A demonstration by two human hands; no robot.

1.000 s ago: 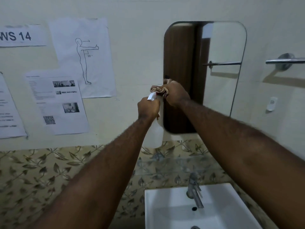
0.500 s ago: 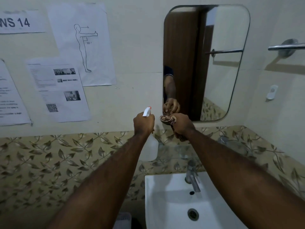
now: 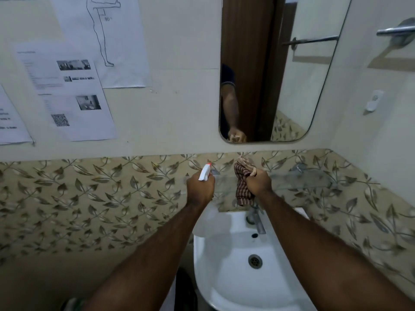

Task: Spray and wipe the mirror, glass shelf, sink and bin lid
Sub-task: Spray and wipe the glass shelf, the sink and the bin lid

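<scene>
From the head view, I have both hands raised at the level of the glass shelf (image 3: 298,176), which runs along the leaf-patterned tile band below the mirror (image 3: 292,75) and above the sink (image 3: 226,265). My left hand (image 3: 200,187) is wrapped around the spray bottle (image 3: 204,173), nozzle pointing away toward the far wall, with the pale bottle body hanging below the fist over the sink's left rim. My right hand (image 3: 258,182) is clenched on a bunched checked cloth (image 3: 243,185), whose tail hangs down just above the tap (image 3: 256,218). I judge the shelf step is in hand: the next move calls for a squeeze of the trigger toward the glass, then the cloth drawn along its top. The bin lid I cannot make out here.
</scene>
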